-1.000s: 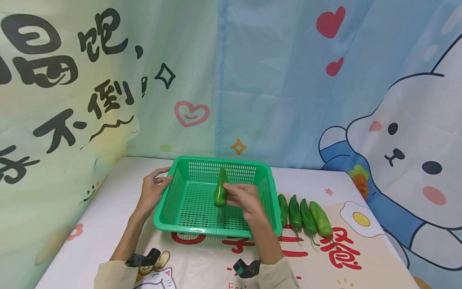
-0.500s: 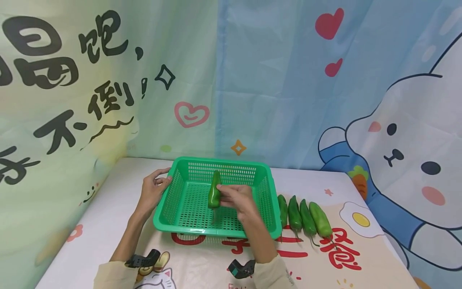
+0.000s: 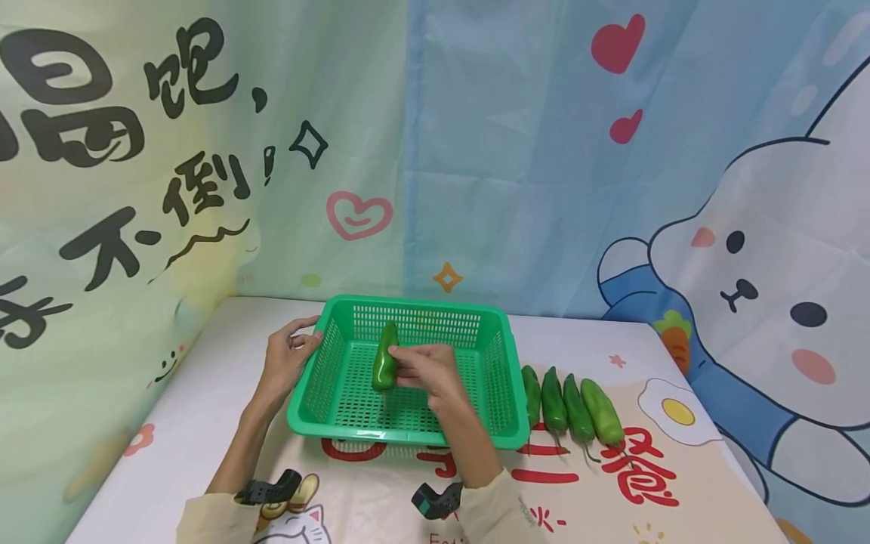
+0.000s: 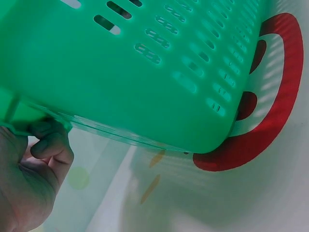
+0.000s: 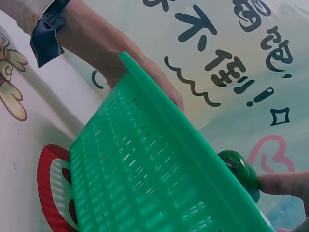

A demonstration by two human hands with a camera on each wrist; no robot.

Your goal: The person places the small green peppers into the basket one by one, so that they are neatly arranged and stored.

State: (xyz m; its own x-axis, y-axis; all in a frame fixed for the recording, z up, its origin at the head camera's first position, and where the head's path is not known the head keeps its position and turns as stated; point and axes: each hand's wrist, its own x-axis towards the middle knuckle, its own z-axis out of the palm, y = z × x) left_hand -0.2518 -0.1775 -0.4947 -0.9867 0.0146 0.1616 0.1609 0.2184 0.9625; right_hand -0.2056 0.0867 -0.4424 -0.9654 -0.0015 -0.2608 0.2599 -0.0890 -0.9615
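Observation:
In the head view a green plastic basket [image 3: 408, 436] with slotted walls stands on the table. My left hand [image 3: 288, 361] grips its left rim; in the left wrist view the curled fingers of that hand [image 4: 38, 169] hold the basket's edge. My right hand [image 3: 433, 372] pinches a green pepper [image 3: 385, 363] above the left half of the basket's inside, its narrow end pointing to the back. The right wrist view shows the pepper [image 5: 240, 171] partly hidden by the basket wall, with fingertips against it.
Several green peppers [image 3: 576, 412] lie in a row on the table just right of the basket. A printed cloth [image 3: 584, 483] covers the table, and a patterned curtain [image 3: 489, 151] hangs behind it.
My right hand has moved left across the basket with the pepper pinched in it. The left hand has stayed on the rim, and the basket has not visibly moved.

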